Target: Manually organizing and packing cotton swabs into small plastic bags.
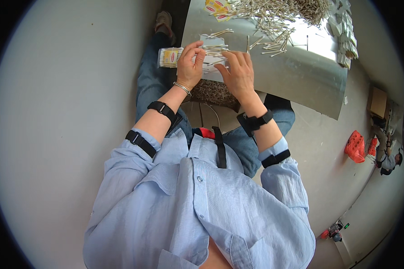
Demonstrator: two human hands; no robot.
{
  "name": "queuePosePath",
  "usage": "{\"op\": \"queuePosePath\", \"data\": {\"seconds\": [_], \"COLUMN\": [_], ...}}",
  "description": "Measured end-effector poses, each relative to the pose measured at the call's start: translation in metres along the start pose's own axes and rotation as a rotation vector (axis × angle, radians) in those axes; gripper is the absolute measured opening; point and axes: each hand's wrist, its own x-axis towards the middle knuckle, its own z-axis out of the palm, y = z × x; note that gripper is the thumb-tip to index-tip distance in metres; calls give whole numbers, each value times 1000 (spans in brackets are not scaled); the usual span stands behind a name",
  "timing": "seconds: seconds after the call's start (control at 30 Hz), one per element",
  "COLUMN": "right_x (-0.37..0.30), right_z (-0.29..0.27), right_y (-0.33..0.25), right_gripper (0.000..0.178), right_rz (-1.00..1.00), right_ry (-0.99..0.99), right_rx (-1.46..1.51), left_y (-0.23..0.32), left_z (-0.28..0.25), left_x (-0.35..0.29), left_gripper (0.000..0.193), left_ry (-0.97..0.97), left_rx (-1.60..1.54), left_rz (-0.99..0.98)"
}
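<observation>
Several cotton swabs lie crosswise between my hands, over a flat white piece near the front left corner of the metal table. My left hand is cupped at their left ends, thumb and fingers parted. At the right ends are the fingertips of my right hand, its fingers bent and its thumb apart. Beside my left hand, a clear packet of swabs with a yellow label sits at the table's left edge. A few loose swabs lie just beyond the white piece.
A large heap of swabs spreads over the far part of the metal table. Yellow labels lie at the back left, white packets along the right edge. Under the front edge stands a container of swabs. Red bags rest on the floor.
</observation>
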Motion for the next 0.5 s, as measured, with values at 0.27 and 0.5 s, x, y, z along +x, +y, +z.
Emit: {"op": "queuePosePath", "data": {"seconds": [0.27,0.5], "right_x": [1,-3], "right_z": [23,16], "right_y": [-12,-17], "right_gripper": [10,11], "right_rz": [79,233], "right_ry": [62,56], "right_rx": [90,171], "left_y": [6,9], "left_z": [0,-5], "left_x": [0,3], "left_gripper": [24,18], "left_ry": [-33,-105], "left_rx": [12,-153], "left_rz": [47,26]}}
